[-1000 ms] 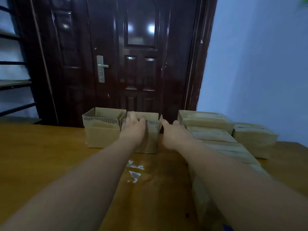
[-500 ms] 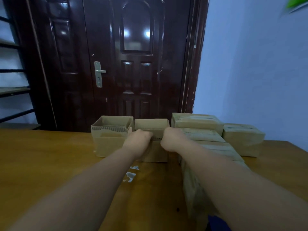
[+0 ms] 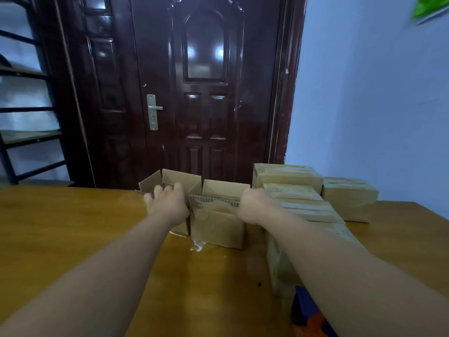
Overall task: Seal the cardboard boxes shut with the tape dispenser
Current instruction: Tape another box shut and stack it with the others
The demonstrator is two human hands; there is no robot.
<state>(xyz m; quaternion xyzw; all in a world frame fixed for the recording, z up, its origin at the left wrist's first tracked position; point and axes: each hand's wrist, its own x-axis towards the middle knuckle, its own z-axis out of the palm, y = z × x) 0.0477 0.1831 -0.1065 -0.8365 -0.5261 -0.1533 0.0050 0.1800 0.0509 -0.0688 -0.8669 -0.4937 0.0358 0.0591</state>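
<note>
Seemingly midway: closed brown cardboard boxes (image 3: pixel 286 176) stand stacked at right, while the left hand (image 3: pixel 167 206) grips the farther open cardboard box (image 3: pixel 181 177) and the right hand (image 3: pixel 254 206) the nearer open cardboard box (image 3: pixel 216 227), both untaped.

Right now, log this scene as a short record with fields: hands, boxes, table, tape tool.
left hand: fingers curled over the near rim of the left box
right hand: grips the right box at its right rim
open boxes: two, side by side, flaps up, untaped
sealed boxes: stacked to the right
table: wooden; tape scraps by the right box
dispenser: not clearly seen; a blue and orange thing lies under the right forearm
</note>
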